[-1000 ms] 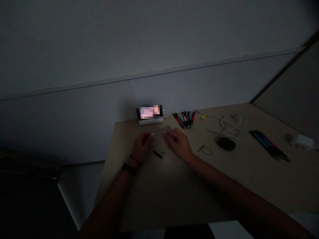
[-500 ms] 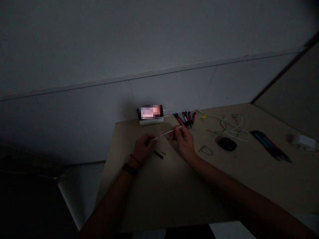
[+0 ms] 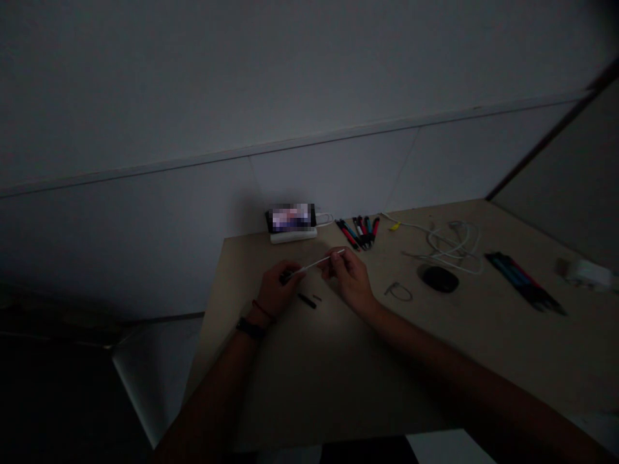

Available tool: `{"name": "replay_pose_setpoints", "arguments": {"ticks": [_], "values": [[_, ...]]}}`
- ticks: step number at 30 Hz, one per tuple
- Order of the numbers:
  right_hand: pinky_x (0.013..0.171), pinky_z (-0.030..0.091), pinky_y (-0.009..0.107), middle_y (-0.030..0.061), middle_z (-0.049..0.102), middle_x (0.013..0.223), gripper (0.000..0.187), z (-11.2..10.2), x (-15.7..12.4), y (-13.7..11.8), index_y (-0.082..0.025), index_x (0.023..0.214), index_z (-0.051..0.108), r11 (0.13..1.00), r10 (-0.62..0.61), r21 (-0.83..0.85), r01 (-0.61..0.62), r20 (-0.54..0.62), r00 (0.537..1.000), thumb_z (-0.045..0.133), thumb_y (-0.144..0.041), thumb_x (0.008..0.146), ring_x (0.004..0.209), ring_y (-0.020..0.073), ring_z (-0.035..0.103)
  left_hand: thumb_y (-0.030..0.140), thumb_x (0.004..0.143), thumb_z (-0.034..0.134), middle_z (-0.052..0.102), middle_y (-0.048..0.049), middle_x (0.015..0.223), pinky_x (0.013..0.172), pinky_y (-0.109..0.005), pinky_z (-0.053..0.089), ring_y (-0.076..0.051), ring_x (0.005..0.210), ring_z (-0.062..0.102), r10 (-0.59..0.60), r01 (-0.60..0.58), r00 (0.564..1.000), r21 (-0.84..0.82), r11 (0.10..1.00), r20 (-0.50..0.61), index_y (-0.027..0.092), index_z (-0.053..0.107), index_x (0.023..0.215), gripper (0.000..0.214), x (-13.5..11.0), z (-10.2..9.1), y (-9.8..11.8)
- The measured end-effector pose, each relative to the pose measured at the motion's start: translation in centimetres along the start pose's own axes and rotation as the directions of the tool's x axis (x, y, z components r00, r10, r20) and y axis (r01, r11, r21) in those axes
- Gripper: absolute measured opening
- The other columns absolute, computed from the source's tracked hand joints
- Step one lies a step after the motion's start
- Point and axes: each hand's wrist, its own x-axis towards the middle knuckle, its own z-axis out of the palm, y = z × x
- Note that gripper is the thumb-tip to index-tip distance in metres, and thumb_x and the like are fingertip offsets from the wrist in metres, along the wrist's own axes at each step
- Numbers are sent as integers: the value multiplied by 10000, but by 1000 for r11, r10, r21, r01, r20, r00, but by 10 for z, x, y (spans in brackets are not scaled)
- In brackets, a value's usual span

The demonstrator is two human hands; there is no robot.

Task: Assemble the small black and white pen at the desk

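On the dim beige surface (image 3: 338,380), the left hand (image 3: 276,289) and right hand (image 3: 351,280) pinch opposite ends of a thin white strip (image 3: 316,262), an even grip keeping it straight; small black pieces (image 3: 307,300) lie just beside the left hand.

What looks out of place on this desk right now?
A short black piece and a smaller dark fragment lie loose on the beige desk, apart from the row of red-and-blue pens, like parts off something.
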Motion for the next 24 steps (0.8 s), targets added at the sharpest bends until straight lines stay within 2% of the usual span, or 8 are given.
{"name": "replay_pose_setpoints", "arguments": {"ticks": [7,13,18,24], "values": [[556,488,261,-1,669,678,363,-1,0,2,-217,903,593,1000,-3,-10,3,15,1000,553,-573,963,562,139,587,393,875,701,741,-49,885,745,-300,539,-181,802,669,4,-4,1000,-6,1000,18,187,712,915,210,-1,0,0],[535,458,258,15,636,691,415,1,-5,4,-193,876,698,987,25,-163,-7,106,994,597,-592,922,582,145,586,385,912,669,754,-57,928,776,-292,549,-179,832,685,41,-40,996,-13,999,78,174,724,976,228,-4,1,2],[582,463,270,54,645,806,410,1,-5,3,-197,804,745,964,-52,-251,92,161,986,589,-552,935,678,159,602,365,957,613,756,-56,956,805,-300,547,-178,852,689,107,-109,986,12,994,124,186,715,1031,218,-6,1,4],[548,460,261,55,643,813,418,1,-5,2,-194,778,732,970,-42,-230,78,156,987,585,-552,937,628,144,573,356,996,549,749,-61,951,800,-308,540,-182,853,690,145,-153,979,45,987,141,182,693,1046,231,-6,1,7]]}}
